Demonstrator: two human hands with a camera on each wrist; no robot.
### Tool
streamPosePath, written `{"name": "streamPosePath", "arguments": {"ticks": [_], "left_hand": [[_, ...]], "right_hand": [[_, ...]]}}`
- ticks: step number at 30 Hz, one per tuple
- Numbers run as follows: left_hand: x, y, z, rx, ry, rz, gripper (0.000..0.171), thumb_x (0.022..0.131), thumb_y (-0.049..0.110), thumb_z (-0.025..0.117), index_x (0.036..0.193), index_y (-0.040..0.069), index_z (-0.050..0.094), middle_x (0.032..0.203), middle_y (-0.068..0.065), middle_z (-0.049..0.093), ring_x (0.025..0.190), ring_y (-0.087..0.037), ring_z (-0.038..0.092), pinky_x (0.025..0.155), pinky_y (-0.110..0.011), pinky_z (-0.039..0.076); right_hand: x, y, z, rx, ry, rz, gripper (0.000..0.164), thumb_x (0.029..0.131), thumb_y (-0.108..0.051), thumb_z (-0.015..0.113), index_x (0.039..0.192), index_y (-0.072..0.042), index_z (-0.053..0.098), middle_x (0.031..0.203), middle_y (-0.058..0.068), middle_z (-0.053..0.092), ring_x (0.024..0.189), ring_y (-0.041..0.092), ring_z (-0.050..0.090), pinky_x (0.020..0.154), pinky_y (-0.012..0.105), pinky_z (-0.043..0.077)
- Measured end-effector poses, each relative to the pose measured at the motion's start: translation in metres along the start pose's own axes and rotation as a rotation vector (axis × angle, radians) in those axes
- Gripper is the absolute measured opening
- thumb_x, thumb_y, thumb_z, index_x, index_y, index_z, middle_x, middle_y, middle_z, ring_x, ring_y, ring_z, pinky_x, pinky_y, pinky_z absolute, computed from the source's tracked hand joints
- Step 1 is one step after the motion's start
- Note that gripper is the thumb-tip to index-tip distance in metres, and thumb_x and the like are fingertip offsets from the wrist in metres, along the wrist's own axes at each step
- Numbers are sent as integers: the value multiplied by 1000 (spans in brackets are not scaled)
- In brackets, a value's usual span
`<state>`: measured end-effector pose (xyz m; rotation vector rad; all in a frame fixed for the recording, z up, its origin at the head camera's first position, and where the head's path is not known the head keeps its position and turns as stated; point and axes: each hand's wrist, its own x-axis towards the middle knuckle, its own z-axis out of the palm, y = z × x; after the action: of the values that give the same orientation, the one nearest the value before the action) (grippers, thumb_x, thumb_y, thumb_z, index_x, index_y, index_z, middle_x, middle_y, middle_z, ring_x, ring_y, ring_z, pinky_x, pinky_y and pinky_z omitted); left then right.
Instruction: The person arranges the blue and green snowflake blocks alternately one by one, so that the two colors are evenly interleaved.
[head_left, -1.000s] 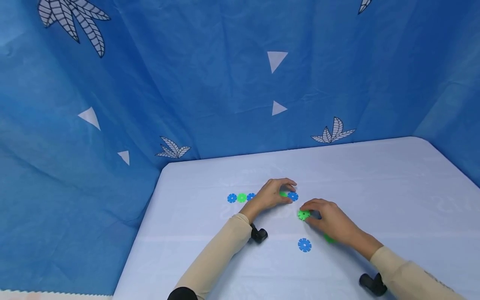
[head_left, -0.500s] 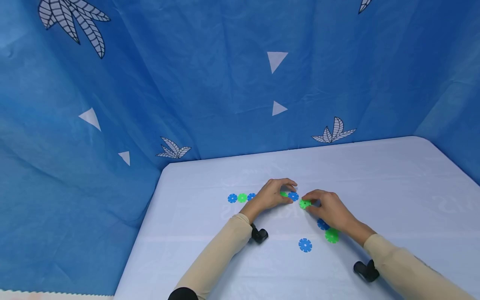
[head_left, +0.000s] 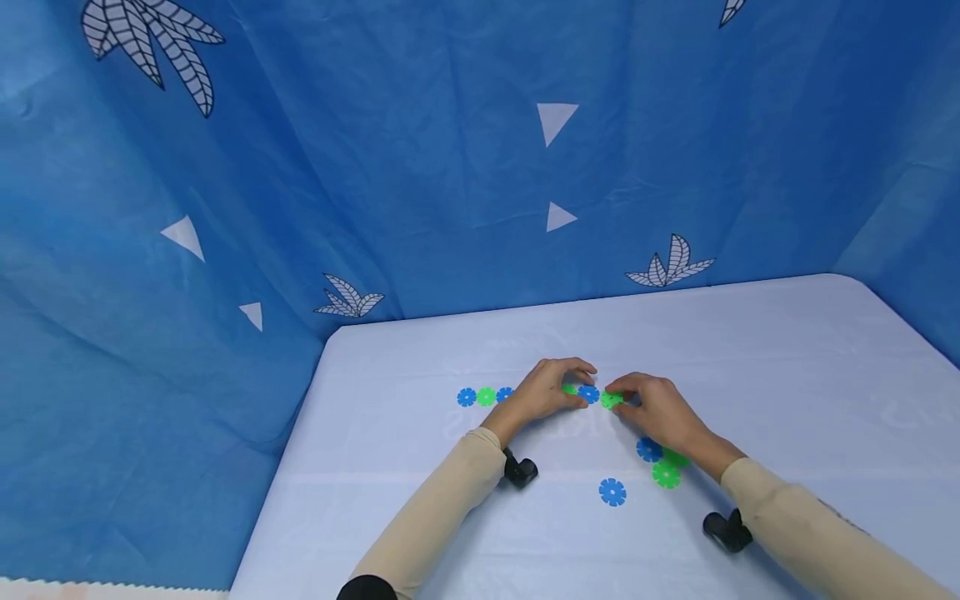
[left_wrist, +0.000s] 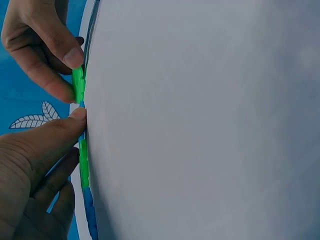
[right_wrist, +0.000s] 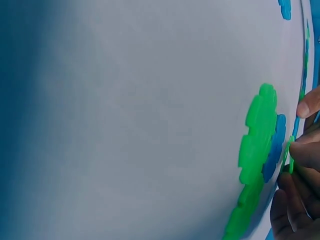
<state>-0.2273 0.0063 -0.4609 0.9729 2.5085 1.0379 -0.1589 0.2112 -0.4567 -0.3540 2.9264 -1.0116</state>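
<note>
A row of blue and green notched plastic discs lies on the white table in the head view, a blue disc [head_left: 467,397] and a green disc [head_left: 486,397] at its left end. My left hand [head_left: 542,388] reaches over the row and hides its middle. Its thumb and fingers hold the edges of the blue disc [head_left: 588,394] at the row's right end. Between thumb and fingers, my right hand [head_left: 663,412] pinches a green disc [head_left: 611,401]. In the left wrist view that green disc [left_wrist: 78,85] stands edge to edge with the blue one.
Near my right wrist lie a blue disc [head_left: 649,450] and two green discs close together, the nearer green disc [head_left: 666,475] in front. Another blue disc [head_left: 612,492] lies by itself closer to me. A blue patterned cloth [head_left: 450,167] stands behind the white table [head_left: 787,375].
My right hand has carried the green disc away from me, up to the right end of the row. The discs under its wrist have come into sight. My left hand has stayed in place.
</note>
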Motion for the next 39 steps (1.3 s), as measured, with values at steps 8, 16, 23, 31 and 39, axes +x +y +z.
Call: {"name": "streamPosePath", "arguments": {"ticks": [8,16,23,31,39], "left_hand": [[1,-3,2,-24,5,13,48,83,11,79,129,12,63,112,4,72,122,-5,54,109,-25,34],[0,-3,1,-22,3,19,48,84,11,79,129,12,63,112,3,72,120,-5,55,109,-25,35],[0,-1,0,-10,9,7,47,84,12,79,128,14,63,111,5,72,122,-5,54,113,-30,30],[0,-3,1,-8,10,11,47,84,13,79,128,14,63,112,7,72,121,-5,54,110,-27,34],[0,-4,2,-1,7,7,46,85,14,78,129,15,63,113,8,71,122,-5,53,111,-28,33]], "right_hand": [[5,1,1,-26,0,7,31,84,-2,73,115,0,70,107,12,68,83,20,57,75,38,55],[4,0,2,-34,11,-4,32,85,-1,73,116,0,69,108,12,67,84,20,57,76,39,55],[6,0,2,-44,22,-14,33,85,-1,74,117,1,68,104,11,65,82,20,56,73,37,53],[7,-1,0,-46,18,-6,32,85,-1,73,117,2,67,105,12,65,81,20,56,72,37,53],[8,-1,2,-49,14,9,32,85,-2,73,117,2,67,105,13,65,80,20,56,72,37,54]]}}
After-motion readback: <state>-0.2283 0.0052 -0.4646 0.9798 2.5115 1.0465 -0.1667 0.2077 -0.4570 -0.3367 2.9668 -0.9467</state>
